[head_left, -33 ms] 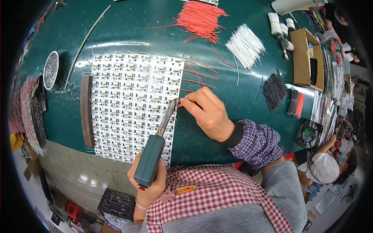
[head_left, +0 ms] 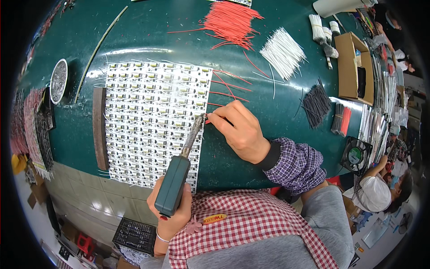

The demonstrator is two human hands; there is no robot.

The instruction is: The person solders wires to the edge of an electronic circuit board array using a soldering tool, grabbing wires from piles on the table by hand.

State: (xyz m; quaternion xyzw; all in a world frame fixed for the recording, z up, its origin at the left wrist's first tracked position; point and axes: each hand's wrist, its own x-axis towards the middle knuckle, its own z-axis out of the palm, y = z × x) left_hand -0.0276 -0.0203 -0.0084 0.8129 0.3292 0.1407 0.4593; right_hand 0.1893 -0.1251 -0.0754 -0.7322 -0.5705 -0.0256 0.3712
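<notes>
A white panel of small circuit boards (head_left: 134, 121), set with rows of parts, lies flat on the green table. My left hand (head_left: 175, 219) is wrapped around a dark green soldering gun (head_left: 174, 184), which slants up over the panel. The gun's tip meets the panel's right edge, close to the fingers of my right hand (head_left: 242, 132). Those fingers pinch a short red wire (head_left: 207, 121) against that edge; most of this wire is hidden. Just above, several red wires (head_left: 230, 85) stick out rightward from the panel.
Beyond the panel lie heaps of red wires (head_left: 230, 22), white wires (head_left: 283, 53) and black wires (head_left: 316, 105). A dark bar (head_left: 99, 130) borders the panel's left side. A round cup (head_left: 58, 81), a cardboard box (head_left: 349, 67) and a small fan (head_left: 356, 155) stand farther out. Another person (head_left: 374, 193) sits at right.
</notes>
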